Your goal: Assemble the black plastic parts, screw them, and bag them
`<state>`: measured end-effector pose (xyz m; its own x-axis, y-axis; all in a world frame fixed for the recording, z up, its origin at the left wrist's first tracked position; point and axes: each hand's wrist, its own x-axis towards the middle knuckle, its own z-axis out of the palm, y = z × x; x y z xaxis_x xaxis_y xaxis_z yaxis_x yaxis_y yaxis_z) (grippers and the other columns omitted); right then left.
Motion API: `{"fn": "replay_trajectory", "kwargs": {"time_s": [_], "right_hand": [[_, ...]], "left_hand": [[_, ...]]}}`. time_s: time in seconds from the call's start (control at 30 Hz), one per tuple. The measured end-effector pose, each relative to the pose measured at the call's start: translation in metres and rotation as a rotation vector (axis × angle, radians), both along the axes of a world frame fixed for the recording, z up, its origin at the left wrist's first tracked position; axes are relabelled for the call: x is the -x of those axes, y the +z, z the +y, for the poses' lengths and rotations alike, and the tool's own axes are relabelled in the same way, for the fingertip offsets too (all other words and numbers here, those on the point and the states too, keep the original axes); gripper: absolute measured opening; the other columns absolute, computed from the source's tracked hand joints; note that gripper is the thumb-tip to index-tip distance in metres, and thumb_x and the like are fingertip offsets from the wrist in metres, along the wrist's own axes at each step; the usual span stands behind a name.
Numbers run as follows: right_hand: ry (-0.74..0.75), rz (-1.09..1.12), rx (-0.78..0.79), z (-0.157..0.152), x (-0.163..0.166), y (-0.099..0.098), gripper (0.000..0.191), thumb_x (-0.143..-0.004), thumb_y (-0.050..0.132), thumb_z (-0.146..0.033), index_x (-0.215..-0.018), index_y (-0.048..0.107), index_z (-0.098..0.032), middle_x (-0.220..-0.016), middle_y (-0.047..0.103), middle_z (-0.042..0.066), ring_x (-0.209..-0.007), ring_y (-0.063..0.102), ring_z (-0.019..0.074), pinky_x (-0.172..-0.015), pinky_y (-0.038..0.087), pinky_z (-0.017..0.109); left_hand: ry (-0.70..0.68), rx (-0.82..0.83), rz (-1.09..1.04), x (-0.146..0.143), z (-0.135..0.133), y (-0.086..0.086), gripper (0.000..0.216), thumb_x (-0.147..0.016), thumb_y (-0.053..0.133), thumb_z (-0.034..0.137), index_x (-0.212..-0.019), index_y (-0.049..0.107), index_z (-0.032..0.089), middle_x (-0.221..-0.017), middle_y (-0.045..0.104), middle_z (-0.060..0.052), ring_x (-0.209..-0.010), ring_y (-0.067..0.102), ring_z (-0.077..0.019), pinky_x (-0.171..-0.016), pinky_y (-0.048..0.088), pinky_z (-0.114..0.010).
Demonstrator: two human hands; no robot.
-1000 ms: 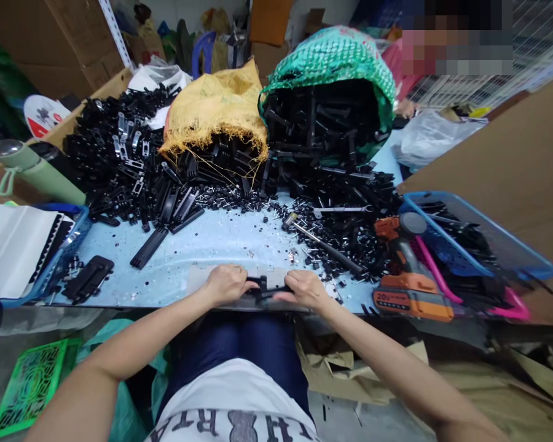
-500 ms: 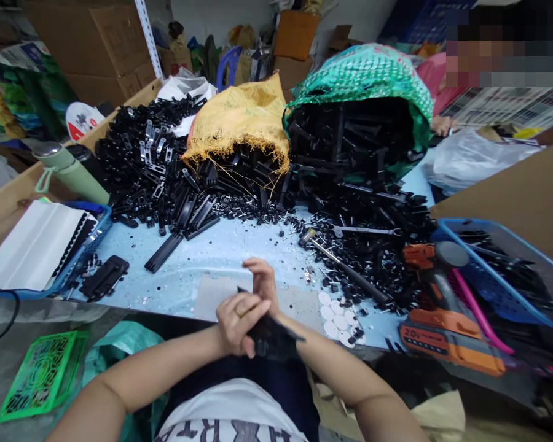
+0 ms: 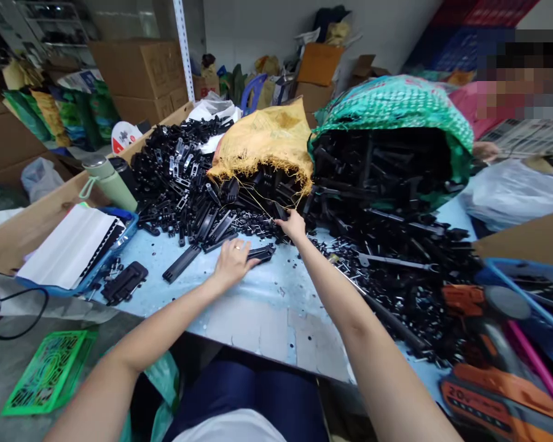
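Observation:
My left hand [image 3: 233, 264] is over the table with its fingers curled on the end of a long black plastic part [image 3: 262, 253], which lies on the blue table top. My right hand [image 3: 293, 226] stretches farther out, to the mouth of a yellow woven sack [image 3: 265, 132]. Its thumb and fingers pinch a dark flat black plastic piece [image 3: 281, 211] beside the sack's frayed threads. Small screws and black bits [image 3: 253, 220] lie just under that hand. More long black parts [image 3: 182, 263] rest to the left of my left hand.
A green sack [image 3: 391, 104] of black parts stands at the back right, where a co-worker sits. A wrench [image 3: 396, 263], a hammer [image 3: 387, 313] and an orange power drill [image 3: 482, 393] lie at right. A blue basket [image 3: 131, 230] and a green bottle [image 3: 113, 184] stand left.
Both hands were together over my lap around a dark piece. They have moved apart and forward, onto the table and to the yellow sack's mouth. The view has shifted too.

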<state>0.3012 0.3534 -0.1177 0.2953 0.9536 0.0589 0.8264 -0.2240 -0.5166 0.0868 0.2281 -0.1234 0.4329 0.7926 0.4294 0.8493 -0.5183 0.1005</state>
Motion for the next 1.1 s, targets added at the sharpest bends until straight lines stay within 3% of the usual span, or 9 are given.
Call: {"fn": "replay_trajectory", "kwargs": {"time_s": [0.17, 0.37, 0.47, 0.53, 0.6, 0.7, 0.83, 0.97, 1.1], "right_hand": [[0.271, 0.116, -0.376, -0.026, -0.027, -0.006, 0.036, -0.070, 0.064, -0.028, -0.103, 0.056, -0.014, -0.107, 0.055, 0.012, -0.089, 0.056, 0.0191, -0.077, 0.047, 0.032], [0.143, 0.108, -1.043, -0.057, -0.032, 0.042, 0.029, -0.076, 0.059, -0.033, -0.101, 0.053, -0.020, -0.130, 0.036, 0.012, -0.112, 0.047, 0.0244, -0.087, 0.043, 0.041], [0.364, 0.048, -0.939, -0.099, -0.019, 0.061, 0.034, -0.076, 0.061, -0.035, -0.107, 0.053, -0.022, -0.117, 0.052, 0.010, -0.109, 0.051, 0.0242, -0.092, 0.041, 0.043], [0.562, 0.041, -0.661, -0.135, -0.009, 0.059, 0.039, -0.075, 0.063, -0.038, -0.110, 0.055, -0.021, -0.107, 0.060, 0.009, -0.101, 0.056, 0.0228, -0.090, 0.044, 0.040], [0.607, 0.137, -0.339, -0.167, -0.001, 0.046, 0.041, -0.076, 0.061, -0.044, -0.109, 0.057, -0.019, -0.100, 0.064, 0.009, -0.090, 0.060, 0.0206, -0.082, 0.047, 0.036], [0.483, 0.353, 0.023, -0.203, -0.002, 0.019, 0.045, -0.077, 0.058, -0.050, -0.104, 0.060, -0.015, -0.087, 0.066, 0.007, -0.075, 0.061, 0.0178, -0.069, 0.050, 0.031], [0.530, 0.266, 0.219, -0.229, -0.023, -0.007, 0.043, -0.078, 0.057, -0.046, -0.107, 0.061, -0.014, -0.089, 0.066, 0.008, -0.076, 0.060, 0.0190, -0.072, 0.048, 0.033], [0.696, -0.092, 0.111, -0.241, -0.039, -0.017, 0.036, -0.078, 0.053, -0.018, -0.113, 0.062, -0.021, -0.126, 0.052, 0.009, -0.113, 0.047, 0.0264, -0.094, 0.038, 0.043], [0.270, -0.207, -0.096, -0.245, -0.028, -0.021, 0.035, -0.086, 0.043, -0.024, -0.117, 0.059, -0.017, -0.123, 0.050, 0.015, -0.114, 0.044, 0.0277, -0.094, 0.038, 0.045]], "left_hand": [[0.220, 0.069, -0.090, 0.074, 0.024, 0.006, 0.044, -0.090, 0.039, 0.043, -0.118, 0.055, 0.013, -0.112, 0.055, -0.014, -0.107, 0.049, -0.0261, -0.091, 0.040, -0.038], [0.580, 0.136, -0.068, 0.125, 0.072, 0.011, 0.040, -0.087, 0.043, 0.033, -0.115, 0.055, 0.008, -0.110, 0.055, -0.016, -0.106, 0.049, -0.0280, -0.091, 0.040, -0.038], [0.795, 0.270, -0.095, 0.131, 0.101, 0.017, 0.035, -0.082, 0.047, 0.027, -0.105, 0.058, 0.003, -0.107, 0.056, -0.021, -0.105, 0.049, -0.0315, -0.084, 0.042, -0.041], [0.890, 0.346, -0.125, 0.131, 0.114, 0.020, 0.029, -0.077, 0.050, 0.020, -0.097, 0.059, 0.001, -0.102, 0.057, -0.024, -0.102, 0.051, -0.0341, -0.080, 0.044, -0.043], [0.921, 0.347, -0.134, 0.132, 0.117, 0.022, 0.030, -0.075, 0.051, 0.017, -0.098, 0.057, -0.001, -0.103, 0.055, -0.026, -0.103, 0.050, -0.0359, -0.081, 0.042, -0.047], [0.844, 0.135, -0.231, 0.134, 0.100, 0.020, 0.033, -0.077, 0.053, 0.023, -0.104, 0.052, 0.004, -0.117, 0.049, -0.023, -0.114, 0.043, -0.0336, -0.092, 0.036, -0.048], [0.486, -0.120, -0.577, 0.126, 0.046, 0.022, 0.030, -0.083, 0.051, 0.030, -0.106, 0.047, 0.012, -0.114, 0.052, -0.014, -0.109, 0.050, -0.0208, -0.093, 0.040, -0.034], [0.114, 0.081, -0.700, 0.092, -0.021, 0.026, 0.043, -0.078, 0.061, 0.042, -0.109, 0.047, 0.016, -0.096, 0.060, -0.005, -0.085, 0.060, -0.0159, -0.078, 0.048, -0.027], [0.013, 0.278, -0.547, 0.047, -0.072, 0.025, 0.039, -0.083, 0.054, 0.043, -0.112, 0.051, 0.017, -0.098, 0.063, -0.007, -0.088, 0.062, -0.0203, -0.078, 0.049, -0.031]]}}
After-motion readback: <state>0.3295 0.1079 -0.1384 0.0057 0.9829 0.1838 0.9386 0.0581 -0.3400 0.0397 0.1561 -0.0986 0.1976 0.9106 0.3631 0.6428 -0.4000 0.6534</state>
